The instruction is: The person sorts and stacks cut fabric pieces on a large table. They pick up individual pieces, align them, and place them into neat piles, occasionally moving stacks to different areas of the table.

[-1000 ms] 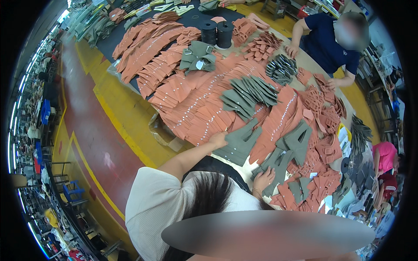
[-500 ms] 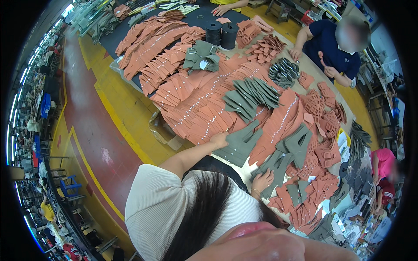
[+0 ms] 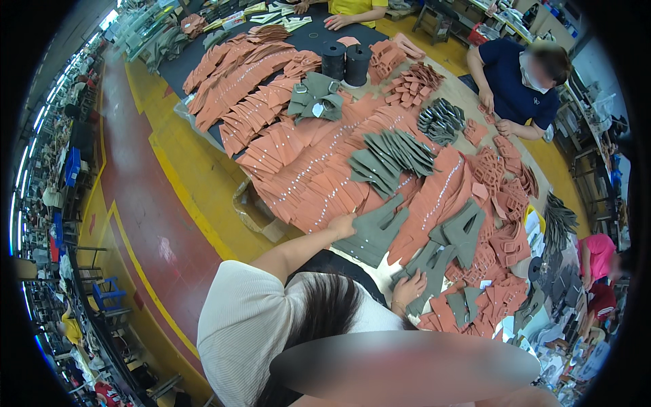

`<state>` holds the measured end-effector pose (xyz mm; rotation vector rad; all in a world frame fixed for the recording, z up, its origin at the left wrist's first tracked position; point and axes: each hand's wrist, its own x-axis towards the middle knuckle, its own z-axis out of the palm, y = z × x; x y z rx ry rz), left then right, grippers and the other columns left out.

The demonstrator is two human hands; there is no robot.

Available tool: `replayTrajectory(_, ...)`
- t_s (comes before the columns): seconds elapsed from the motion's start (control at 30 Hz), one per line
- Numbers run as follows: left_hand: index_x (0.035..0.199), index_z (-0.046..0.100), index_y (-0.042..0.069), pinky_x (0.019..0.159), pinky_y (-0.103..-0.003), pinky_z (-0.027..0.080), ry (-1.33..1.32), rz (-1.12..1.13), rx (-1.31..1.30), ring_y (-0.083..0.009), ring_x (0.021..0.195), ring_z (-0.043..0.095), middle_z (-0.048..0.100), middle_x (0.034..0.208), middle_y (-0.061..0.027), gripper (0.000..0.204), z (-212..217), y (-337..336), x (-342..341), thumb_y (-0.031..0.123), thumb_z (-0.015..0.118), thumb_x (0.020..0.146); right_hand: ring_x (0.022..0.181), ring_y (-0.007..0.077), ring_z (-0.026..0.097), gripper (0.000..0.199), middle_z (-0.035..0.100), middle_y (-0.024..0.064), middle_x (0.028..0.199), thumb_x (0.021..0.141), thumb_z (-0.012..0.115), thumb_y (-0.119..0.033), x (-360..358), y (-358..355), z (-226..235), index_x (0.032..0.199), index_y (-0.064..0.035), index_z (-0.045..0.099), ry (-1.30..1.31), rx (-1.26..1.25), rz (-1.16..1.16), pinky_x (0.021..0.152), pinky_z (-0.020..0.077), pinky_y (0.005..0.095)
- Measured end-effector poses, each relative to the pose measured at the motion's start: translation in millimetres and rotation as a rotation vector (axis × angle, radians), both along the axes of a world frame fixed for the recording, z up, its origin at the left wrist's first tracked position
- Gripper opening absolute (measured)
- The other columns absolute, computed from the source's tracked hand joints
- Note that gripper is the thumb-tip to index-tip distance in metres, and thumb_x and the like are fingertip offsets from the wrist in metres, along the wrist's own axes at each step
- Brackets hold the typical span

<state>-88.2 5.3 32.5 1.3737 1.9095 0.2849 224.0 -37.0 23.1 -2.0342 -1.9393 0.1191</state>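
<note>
My left hand (image 3: 343, 226) is closed at the left edge of a grey-green cut piece (image 3: 371, 239), which lies flat near the table's front edge and has a notch and small white dots. My right hand (image 3: 409, 287) rests with its fingers spread on another grey-green cut piece (image 3: 432, 266) to the right. Beyond that, a grey-green piece with a cut-out (image 3: 466, 230) overlaps the orange-brown ones. A fanned stack of grey-green pieces (image 3: 393, 157) lies on rows of orange-brown cut pieces (image 3: 319, 173) with white dots.
Two black spools (image 3: 344, 62) stand at the far side, with a buckled grey-green piece (image 3: 316, 97) in front. Across the table, a co-worker in dark blue (image 3: 519, 85) handles small orange-brown pieces. Another person in yellow (image 3: 352, 10) is at the far end. Orange-brown pieces with openings (image 3: 508, 243) lie at right.
My view has shifted slightly; both my hands stay at the same grey-green pieces. The co-worker in dark blue has brought both hands together, lower over the table edge.
</note>
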Motion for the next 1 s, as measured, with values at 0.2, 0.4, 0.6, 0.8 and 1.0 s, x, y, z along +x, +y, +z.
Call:
replayTrajectory(0.2,0.125,0.049,0.005,0.093,-0.041,0.043,-0.018,-0.016,-0.065,-0.0339,0.109,0.054,0.059,0.113,-0.0204,0.057,4.1,2.1,-0.8,0.023,0.069,0.074,0.124,0.0377,0.035,0.05,0.041,0.0171,0.133,0.076,0.057,-0.009,0.5,-0.7,0.0,0.125,-0.0054,0.048,-0.006,0.015,0.004,0.102,0.0311,0.0482)
replayTrajectory(0.4,0.125,0.049,0.005,0.093,-0.041,0.043,-0.032,-0.009,-0.092,-0.0337,0.109,0.054,0.059,0.114,-0.0202,0.059,4.6,2.6,-0.2,0.023,0.069,0.073,0.124,0.0376,0.035,0.05,0.04,0.0172,0.134,0.076,0.058,-0.009,1.0,-0.8,0.3,0.125,-0.0056,0.048,0.006,0.005,0.01,0.102,0.0309,0.0484)
replayTrajectory(0.6,0.125,0.049,0.005,0.094,-0.04,0.043,-0.024,-0.011,-0.071,-0.0338,0.109,0.054,0.059,0.114,-0.0206,0.059,3.5,2.9,-0.5,0.024,0.069,0.073,0.124,0.0378,0.035,0.05,0.04,0.0178,0.133,0.076,0.057,-0.01,0.3,-0.3,-0.5,0.125,-0.0051,0.047,0.011,-0.015,-0.011,0.102,0.0308,0.0488)
replayTrajectory(0.8,0.125,0.049,0.004,0.094,-0.04,0.042,-0.017,-0.021,-0.095,-0.0334,0.11,0.054,0.059,0.113,-0.0202,0.059,3.5,4.3,0.0,0.023,0.069,0.073,0.123,0.0383,0.036,0.049,0.041,0.0181,0.133,0.076,0.055,-0.008,1.1,-0.5,-1.6,0.124,-0.0044,0.048,0.003,0.021,0.004,0.102,0.0309,0.0493)
replayTrajectory(1.0,0.125,0.049,0.004,0.094,-0.04,0.043,-0.021,-0.024,-0.085,-0.0338,0.11,0.054,0.059,0.114,-0.0199,0.06,6.8,3.3,0.0,0.024,0.069,0.074,0.122,0.0381,0.037,0.049,0.042,0.0181,0.132,0.075,0.055,-0.008,-0.7,0.4,-2.5,0.123,-0.0043,0.049,-0.011,0.022,-0.015,0.102,0.0308,0.0496)
